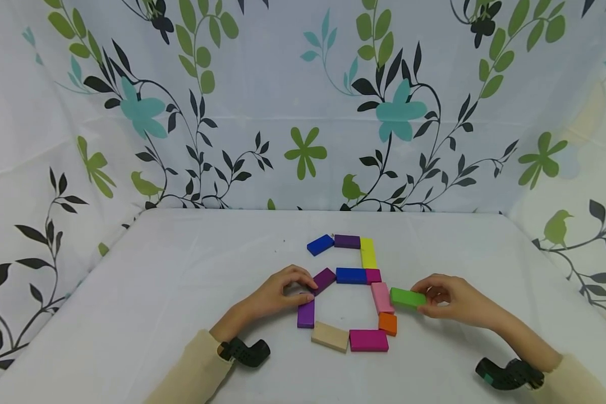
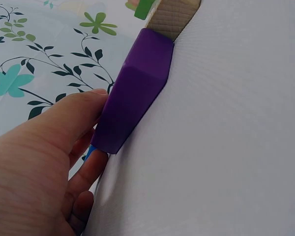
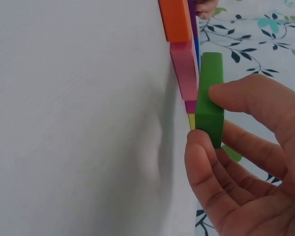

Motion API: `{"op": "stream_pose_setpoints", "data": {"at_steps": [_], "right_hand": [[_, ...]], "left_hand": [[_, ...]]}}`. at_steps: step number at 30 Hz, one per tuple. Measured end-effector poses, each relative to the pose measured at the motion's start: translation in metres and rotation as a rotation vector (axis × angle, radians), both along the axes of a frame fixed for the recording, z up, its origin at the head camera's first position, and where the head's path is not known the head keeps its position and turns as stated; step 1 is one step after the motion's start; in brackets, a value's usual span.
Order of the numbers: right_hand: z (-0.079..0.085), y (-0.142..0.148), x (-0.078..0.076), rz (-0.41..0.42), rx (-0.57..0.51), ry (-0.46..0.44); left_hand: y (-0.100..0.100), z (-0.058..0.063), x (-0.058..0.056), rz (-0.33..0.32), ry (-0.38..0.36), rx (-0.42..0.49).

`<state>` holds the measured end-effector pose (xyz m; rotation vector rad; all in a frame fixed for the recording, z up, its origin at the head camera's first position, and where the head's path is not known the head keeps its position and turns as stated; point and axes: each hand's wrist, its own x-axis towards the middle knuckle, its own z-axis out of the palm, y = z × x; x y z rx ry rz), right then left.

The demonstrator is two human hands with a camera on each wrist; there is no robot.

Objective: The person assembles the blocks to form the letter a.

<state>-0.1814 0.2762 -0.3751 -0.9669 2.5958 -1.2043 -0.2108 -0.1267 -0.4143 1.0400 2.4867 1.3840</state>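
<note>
In the head view my left hand [image 1: 283,289] bends its fingers and thumb around the corner where a dark purple block [image 1: 325,280] meets a violet block [image 1: 306,316]. Its fingertips are at the dark purple block's end, and the thumb lies at the top of the violet one. Closer up, the left wrist view shows the thumb and fingers at one end of the violet block [image 2: 137,88]. My right hand [image 1: 451,300] pinches a green block [image 1: 407,298] between thumb and fingers. That block is held just right of a pink block [image 1: 382,298].
Coloured blocks form a figure on the white table [image 1: 182,269]: blue [image 1: 320,245], yellow [image 1: 368,253], orange [image 1: 388,324], magenta [image 1: 368,340] and beige [image 1: 330,336] ones among them. A patterned cloth [image 1: 262,112] hangs behind. Black wrist devices [image 1: 510,374] sit on both forearms.
</note>
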Motion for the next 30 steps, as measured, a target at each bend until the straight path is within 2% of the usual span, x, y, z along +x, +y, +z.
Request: {"op": "stream_pose_setpoints", "data": {"at_steps": [14,25,30], "right_hand": [[-0.010,0.012,0.006,-0.004,0.018,-0.050],[-0.017,-0.002,0.001,-0.004,0.027,0.084],[-0.018,-0.007,0.000,-0.008,0.023,0.079]], "left_hand": [[-0.001,0.001,0.000,-0.008,-0.021,0.009],[0.000,-0.001,-0.001,-0.010,-0.001,0.013],[0.000,0.001,-0.001,-0.007,-0.002,0.002]]}}
